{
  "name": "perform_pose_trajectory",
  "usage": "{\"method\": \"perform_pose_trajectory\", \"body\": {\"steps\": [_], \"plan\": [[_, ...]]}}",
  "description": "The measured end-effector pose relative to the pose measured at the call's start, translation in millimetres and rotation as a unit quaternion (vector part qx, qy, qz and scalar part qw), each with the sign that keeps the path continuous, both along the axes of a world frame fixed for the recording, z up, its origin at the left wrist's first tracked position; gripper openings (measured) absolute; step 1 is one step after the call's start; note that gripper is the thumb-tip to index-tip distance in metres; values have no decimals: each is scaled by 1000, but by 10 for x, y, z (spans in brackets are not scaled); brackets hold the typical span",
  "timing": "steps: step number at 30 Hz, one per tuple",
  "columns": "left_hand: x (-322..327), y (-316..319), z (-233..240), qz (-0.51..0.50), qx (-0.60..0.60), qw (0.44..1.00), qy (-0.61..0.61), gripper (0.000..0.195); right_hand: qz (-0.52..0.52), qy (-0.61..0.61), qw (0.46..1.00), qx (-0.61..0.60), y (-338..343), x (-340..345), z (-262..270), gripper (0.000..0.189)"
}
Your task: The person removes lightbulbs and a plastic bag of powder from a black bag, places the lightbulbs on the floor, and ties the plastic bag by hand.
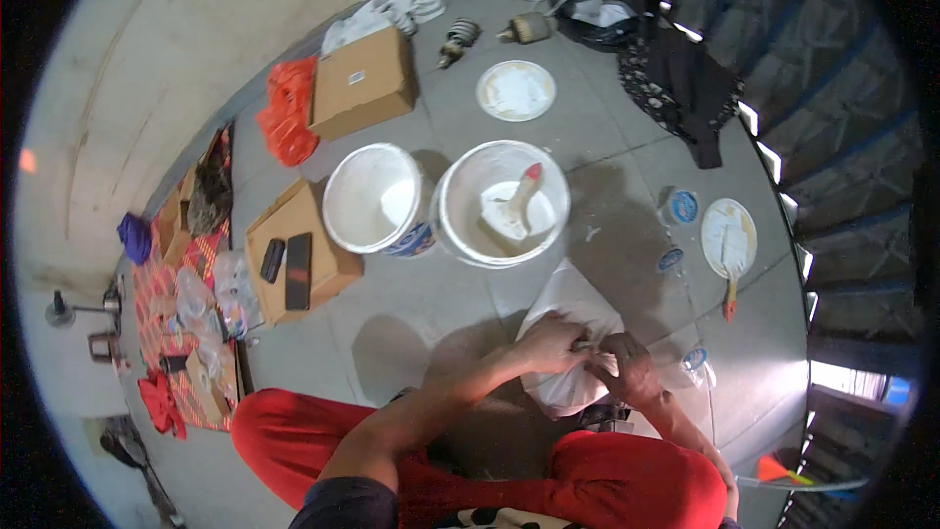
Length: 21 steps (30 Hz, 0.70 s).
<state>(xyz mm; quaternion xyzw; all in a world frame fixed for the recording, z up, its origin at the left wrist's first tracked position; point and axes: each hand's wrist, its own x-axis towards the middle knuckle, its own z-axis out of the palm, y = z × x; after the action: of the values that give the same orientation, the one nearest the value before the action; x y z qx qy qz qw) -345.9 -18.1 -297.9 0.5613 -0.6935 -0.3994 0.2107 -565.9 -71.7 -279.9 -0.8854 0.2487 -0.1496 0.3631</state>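
Note:
A white bag (562,301), apparently plastic, stands on the tiled floor just in front of my crossed legs. My left hand (554,344) pinches a gathered part of it from the left. From the right, my right hand (630,367) grips the bag close to the left fingertips; the fingers partly hide what they hold. Beyond the bag stands a white plastic bucket (453,195), with a paintbrush (525,195) leaning inside over white material. To its left is a second white bucket (352,202) with a blue label on its side.
Two white-smeared lids (516,90) (718,224) lie on the floor, the right one bearing a brush (730,290). Sealed plastic cups (683,207) are at right. A cardboard box (327,275) at left carries a phone (298,272). Another box (363,81) sits behind.

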Motion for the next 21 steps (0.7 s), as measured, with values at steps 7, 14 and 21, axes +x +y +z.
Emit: {"method": "perform_pose_trajectory", "body": {"steps": [7,14,21], "plan": [[82,72,-134,-15,25,1000,12,33,-59,-46,994,76,130,257,-65,37],[50,80,-110,-24,14,1000,-2,41,18,30,999,-18,0,295,3,42],[106,111,-107,-5,12,1000,2,37,62,-3,998,-1,-90,343,-310,69]]}}
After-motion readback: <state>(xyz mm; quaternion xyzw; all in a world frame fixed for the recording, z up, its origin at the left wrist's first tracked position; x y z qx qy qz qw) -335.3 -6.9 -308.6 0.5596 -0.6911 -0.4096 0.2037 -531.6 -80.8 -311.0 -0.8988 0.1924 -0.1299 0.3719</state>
